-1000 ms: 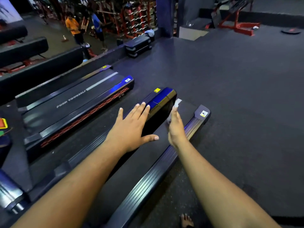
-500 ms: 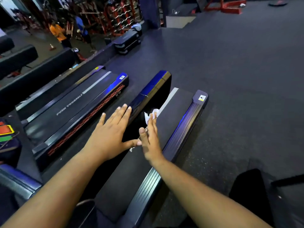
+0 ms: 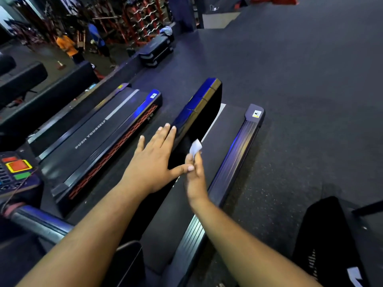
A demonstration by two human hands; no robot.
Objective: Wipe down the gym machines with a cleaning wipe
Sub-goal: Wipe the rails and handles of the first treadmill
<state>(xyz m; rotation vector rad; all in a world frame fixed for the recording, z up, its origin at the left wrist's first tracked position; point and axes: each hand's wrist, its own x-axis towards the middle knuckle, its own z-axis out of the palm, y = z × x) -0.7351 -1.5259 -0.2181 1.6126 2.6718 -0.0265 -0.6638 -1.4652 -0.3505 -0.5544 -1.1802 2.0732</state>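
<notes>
A dark treadmill deck [image 3: 219, 137] with a glossy blue left side rail [image 3: 196, 104] and a ribbed right rail [image 3: 238, 154] lies below me. My left hand [image 3: 153, 160] is spread flat, fingers straight, over the left rail, its thumb reaching toward my right hand. My right hand [image 3: 195, 175] hovers over the belt and pinches a small white cleaning wipe [image 3: 195, 148] between thumb and fingers, the wipe sticking out past the fingertips.
A second treadmill [image 3: 103, 137] reading "PUSH YOURSELF" lies to the left, with a console [image 3: 16, 168] of red and green buttons and a handrail [image 3: 39, 222] at the near left. Two people stand by weight racks [image 3: 132, 21] far back. Dark rubber floor [image 3: 310, 90] spreads right.
My right hand with the wipe drew back along the belt toward me and closer to my left thumb. The view tilted down and nearer; the left hand stays spread over the left rail.
</notes>
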